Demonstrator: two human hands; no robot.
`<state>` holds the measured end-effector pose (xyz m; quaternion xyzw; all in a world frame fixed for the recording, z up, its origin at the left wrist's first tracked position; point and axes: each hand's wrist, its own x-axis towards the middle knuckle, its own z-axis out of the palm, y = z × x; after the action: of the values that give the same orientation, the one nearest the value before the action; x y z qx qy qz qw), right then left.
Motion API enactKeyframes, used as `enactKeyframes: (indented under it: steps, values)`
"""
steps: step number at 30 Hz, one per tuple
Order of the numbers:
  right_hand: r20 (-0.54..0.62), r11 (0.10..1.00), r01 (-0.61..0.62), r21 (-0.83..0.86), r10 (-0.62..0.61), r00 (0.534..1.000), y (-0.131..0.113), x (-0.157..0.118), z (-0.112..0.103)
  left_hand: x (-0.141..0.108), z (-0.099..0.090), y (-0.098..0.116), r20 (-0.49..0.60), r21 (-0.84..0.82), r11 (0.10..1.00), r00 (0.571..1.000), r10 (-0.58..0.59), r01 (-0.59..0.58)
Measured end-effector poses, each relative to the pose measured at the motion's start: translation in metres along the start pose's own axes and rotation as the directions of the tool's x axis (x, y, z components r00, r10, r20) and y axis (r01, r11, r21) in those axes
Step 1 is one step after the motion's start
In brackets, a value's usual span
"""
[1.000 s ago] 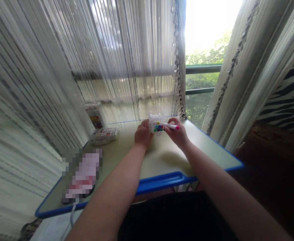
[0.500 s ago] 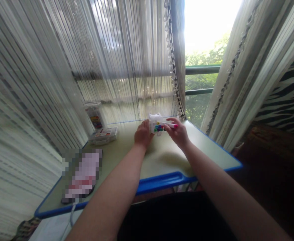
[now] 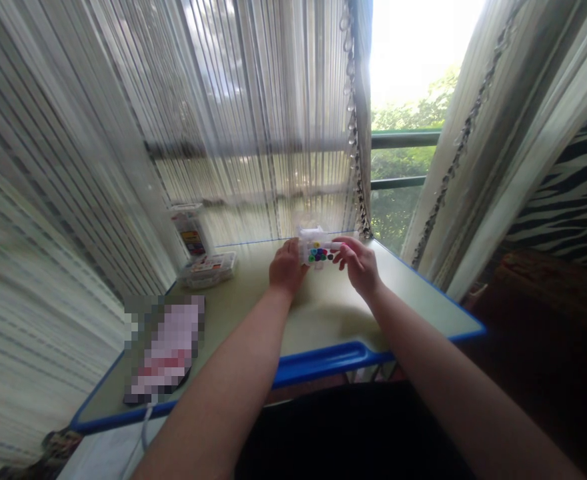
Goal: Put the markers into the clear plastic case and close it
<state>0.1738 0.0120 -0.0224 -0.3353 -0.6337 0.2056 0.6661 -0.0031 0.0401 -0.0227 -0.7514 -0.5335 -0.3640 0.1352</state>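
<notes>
A clear case [image 3: 310, 235] holding several markers with coloured ends stands above the far part of the table. My left hand [image 3: 287, 268] grips its left side, with the fingers partly hidden behind it. At the right side of the case, my right hand [image 3: 358, 263] pinches the pink end of a white marker [image 3: 334, 246]. The marker lies roughly level, its other end at the case opening. Blue, green, yellow and dark marker ends show just below and left of it.
The pale table [image 3: 323, 320] has a blue rim. At its back left, a clear box [image 3: 208, 267] lies beside an upright clear container [image 3: 192, 233]. A pixelated pink item [image 3: 173, 340] lies front left, near a white cable [image 3: 146, 427]. Curtains hang behind.
The white marker has moved left, further into the case. My right-hand fingers have shifted back to its pink end, uncovering more marker ends. My left hand has barely moved.
</notes>
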Motion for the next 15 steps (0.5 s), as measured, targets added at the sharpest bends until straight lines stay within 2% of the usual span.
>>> enactKeyframes:
  steps: [4, 8, 15]
  values:
    - [-0.01, 1.0, -0.014, 0.008, 0.014, 1.0, -0.0001, 0.0011, 0.0002, 0.0005, 0.0012, -0.0018, -0.022, -0.012, 1.0, 1.0, 0.005, -0.005]
    - [-0.038, 0.998, -0.013, -0.058, 0.011, 0.999, -0.0012, 0.0023, 0.0013, 0.001, 0.0028, -0.0039, -0.033, -0.033, 0.999, 0.999, 0.022, -0.023]
    - [-0.057, 0.985, 0.053, -0.165, -0.063, 0.996, -0.0002, 0.0041, 0.0047, 0.0014, 0.0047, -0.0035, -0.056, -0.089, 0.993, 0.996, 0.07, -0.075]
